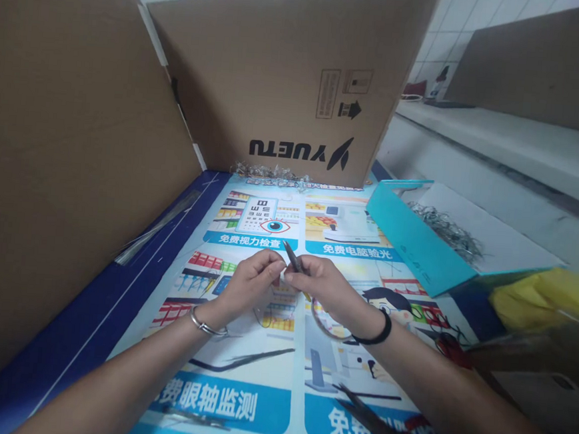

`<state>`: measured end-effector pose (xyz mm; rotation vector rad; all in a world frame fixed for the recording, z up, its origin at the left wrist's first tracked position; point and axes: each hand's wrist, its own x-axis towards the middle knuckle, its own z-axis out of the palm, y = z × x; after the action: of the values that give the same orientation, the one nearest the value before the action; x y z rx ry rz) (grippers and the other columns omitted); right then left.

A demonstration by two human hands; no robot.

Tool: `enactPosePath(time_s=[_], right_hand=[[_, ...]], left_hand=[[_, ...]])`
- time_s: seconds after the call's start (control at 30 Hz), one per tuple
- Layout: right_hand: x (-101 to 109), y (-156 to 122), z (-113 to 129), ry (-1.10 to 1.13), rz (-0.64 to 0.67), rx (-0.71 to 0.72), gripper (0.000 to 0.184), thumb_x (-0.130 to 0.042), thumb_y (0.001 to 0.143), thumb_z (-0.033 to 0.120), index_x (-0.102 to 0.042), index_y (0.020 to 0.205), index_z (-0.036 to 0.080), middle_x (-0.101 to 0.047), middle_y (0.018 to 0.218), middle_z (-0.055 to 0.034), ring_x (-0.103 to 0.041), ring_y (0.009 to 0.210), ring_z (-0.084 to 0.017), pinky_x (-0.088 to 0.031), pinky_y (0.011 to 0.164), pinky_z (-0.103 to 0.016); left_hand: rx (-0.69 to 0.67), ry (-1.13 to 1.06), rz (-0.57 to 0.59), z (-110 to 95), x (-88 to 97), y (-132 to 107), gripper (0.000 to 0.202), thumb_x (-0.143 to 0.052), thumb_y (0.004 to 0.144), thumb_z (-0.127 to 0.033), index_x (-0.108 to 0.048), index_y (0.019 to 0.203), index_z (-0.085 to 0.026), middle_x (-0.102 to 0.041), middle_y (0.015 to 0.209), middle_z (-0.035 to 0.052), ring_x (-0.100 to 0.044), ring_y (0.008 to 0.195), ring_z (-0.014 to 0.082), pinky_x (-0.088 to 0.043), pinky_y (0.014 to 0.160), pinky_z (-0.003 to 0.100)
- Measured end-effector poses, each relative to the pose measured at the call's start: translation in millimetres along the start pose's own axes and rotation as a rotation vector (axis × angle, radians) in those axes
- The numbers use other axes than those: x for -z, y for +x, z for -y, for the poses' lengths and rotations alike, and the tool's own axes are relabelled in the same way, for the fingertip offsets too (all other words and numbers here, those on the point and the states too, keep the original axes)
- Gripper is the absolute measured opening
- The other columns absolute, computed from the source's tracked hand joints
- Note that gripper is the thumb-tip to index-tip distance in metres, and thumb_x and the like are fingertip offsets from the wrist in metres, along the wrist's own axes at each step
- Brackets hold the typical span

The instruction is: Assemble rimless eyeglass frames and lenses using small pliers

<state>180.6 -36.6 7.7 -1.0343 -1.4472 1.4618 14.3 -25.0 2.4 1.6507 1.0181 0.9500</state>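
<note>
Above the middle of the poster-covered bench [235, 400], a thin dark tool [292, 255] is pinched in the right hand [322, 283], while the left hand [254, 278] fingertips are closed on something small, probably an eyeglass part, steadied for close work.

Your left hand [252, 277] and right hand [321, 286] pinch a small tool [293, 257] together, just before the upside-down cardboard box [290, 77].

Behind the printed blue-and-white poster [236, 387] stand plain brown cardboard panels [280, 76] with black lettering. Right of the poster sit a turquoise box [413, 237] and a yellow cloth [534, 296].
</note>
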Motion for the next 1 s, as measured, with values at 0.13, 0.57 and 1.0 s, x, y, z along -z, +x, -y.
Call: enactPosePath(time_s=[0.13,0.57,1.0], right_hand=[[2,0,3,0.023,-0.01,-0.012,0.02,-0.065,0.069,0.034,-0.055,0.069,0.017,-0.05,0.061,0.0039,-0.044,0.058,-0.01,-0.033,0.057,-0.024],[6,1,-4,0.0,-0.013,0.003,0.02,-0.064,0.07,0.034,-0.057,0.072,0.016,-0.051,0.063,0.0035,-0.044,0.059,-0.01,-0.032,0.057,-0.025],[5,-1,1,0.004,0.07,-0.016,0.017,-0.063,0.07,0.031,-0.055,0.069,0.016,-0.047,0.061,0.0044,-0.04,0.057,-0.009,-0.03,0.054,-0.023]], left_hand=[[-0.014,0.019,-0.017,5,0.1,1,0.02,-0.052,0.085,-0.035,-0.056,0.078,-0.017,-0.054,0.07,-0.0021,-0.045,0.06,0.0089,-0.037,0.058,0.021],[-0.16,0.16,-0.083,7,1.7,3,0.013,-0.055,0.084,-0.029,-0.057,0.078,-0.017,-0.057,0.08,0.0008,-0.051,0.078,0.0138,-0.039,0.076,0.027],[-0.203,0.209,-0.08,-2,3.1,-1,0.013,-0.055,0.084,-0.026,-0.057,0.075,-0.017,-0.059,0.076,-0.0001,-0.052,0.072,0.0122,-0.041,0.07,0.024]])
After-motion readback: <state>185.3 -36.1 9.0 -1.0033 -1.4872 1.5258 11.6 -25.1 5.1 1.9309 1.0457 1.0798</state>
